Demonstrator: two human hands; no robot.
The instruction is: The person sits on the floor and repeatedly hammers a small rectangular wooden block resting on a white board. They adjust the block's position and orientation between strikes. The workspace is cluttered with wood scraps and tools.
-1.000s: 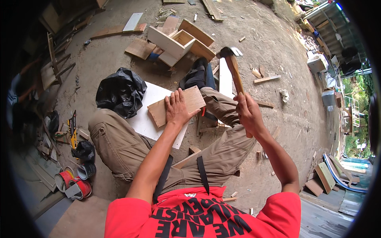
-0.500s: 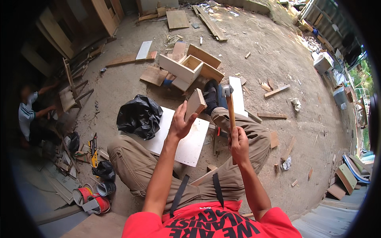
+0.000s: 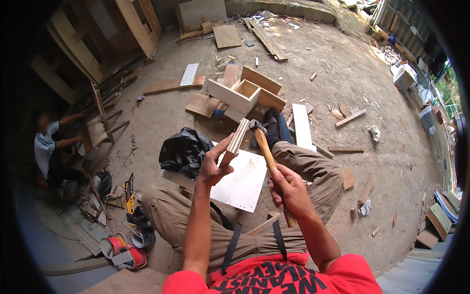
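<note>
My left hand (image 3: 215, 165) is closed around a small stack of plywood pieces (image 3: 236, 142), held upright with the layered edges facing me. In my right hand (image 3: 293, 192) is a hammer (image 3: 266, 153), gripped partway along its wooden handle. The hammer's metal head is right beside the stack's upper end; I cannot tell whether they touch. Below my hands, a white board (image 3: 243, 182) lies between my legs, with small holes along its near edge. A black plastic bag (image 3: 185, 151) sits at the board's left side.
Ahead stands a wooden drawer-like box (image 3: 236, 96) among loose boards. A white plank (image 3: 303, 127) lies by my right leg. Paint cans (image 3: 131, 256) and a yellow-sleeved saw (image 3: 129, 193) are at left, where another person (image 3: 49, 142) handles a wooden chair-like frame (image 3: 98, 130). Wood scraps dot the ground.
The hammer has swung left, bringing its head next to the plywood stack. My left hand has turned the stack so its edges face me. The whole view has shifted slightly.
</note>
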